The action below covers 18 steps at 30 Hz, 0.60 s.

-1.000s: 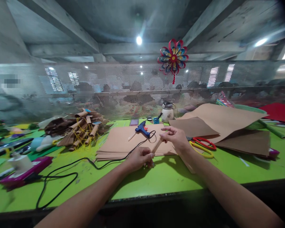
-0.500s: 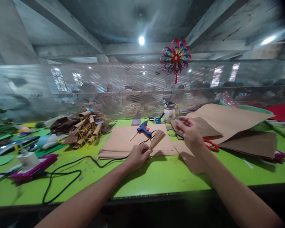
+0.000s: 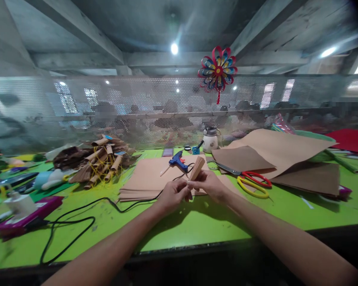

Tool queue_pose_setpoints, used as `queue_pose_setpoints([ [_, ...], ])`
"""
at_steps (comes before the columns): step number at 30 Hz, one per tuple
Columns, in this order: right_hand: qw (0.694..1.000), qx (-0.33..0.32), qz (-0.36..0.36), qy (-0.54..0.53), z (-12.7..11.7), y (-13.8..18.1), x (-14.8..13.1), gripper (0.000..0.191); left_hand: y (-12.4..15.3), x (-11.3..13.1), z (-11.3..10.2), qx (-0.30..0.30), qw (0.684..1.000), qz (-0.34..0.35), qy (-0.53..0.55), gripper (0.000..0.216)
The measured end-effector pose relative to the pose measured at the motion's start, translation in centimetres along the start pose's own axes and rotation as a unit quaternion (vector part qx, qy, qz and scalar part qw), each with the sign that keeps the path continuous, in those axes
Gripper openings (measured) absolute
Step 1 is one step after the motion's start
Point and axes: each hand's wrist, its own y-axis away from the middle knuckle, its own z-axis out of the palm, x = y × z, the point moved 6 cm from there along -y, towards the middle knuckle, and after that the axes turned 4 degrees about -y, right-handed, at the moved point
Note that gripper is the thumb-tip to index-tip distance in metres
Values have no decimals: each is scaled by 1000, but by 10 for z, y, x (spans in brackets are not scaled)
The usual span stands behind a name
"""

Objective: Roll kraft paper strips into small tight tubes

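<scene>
A narrow piece of pleated brown paper (image 3: 197, 168), fanned at its top, stands tilted between my hands. My left hand (image 3: 173, 195) is closed in a pinch at its lower end. My right hand (image 3: 212, 186) meets it from the right, fingers closed on the same paper near the base; the fingertips partly hide what lies between them. Just behind the hands, a blue glue gun (image 3: 178, 159) rests on a stack of brown paper sheets (image 3: 146, 174). Scissors with red and yellow handles (image 3: 253, 186) lie to the right of my right hand.
Tied brown paper rolls with yellow string (image 3: 106, 163) are heaped at left. A black cord (image 3: 107, 200) runs from a purple power strip (image 3: 30, 217) across the green table (image 3: 107, 230). Large brown sheets (image 3: 289, 153) lie at right. A white jar (image 3: 210, 142) stands behind, before a mesh screen.
My right hand has come down and left from above the scissors to join my left hand at the pleated paper. The scissors' handles now show fully. The view has shifted slightly.
</scene>
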Motion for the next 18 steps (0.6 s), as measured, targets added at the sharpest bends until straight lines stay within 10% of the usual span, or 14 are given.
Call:
queue_pose_setpoints([
  [11,989,108,-98,3,-26,0,-31,19,3,3,2,0,993,23,-114,32],
  [18,938,240,-211,-134,-91,4,-67,12,3,-19,1,-26,993,-58,-98,29],
])
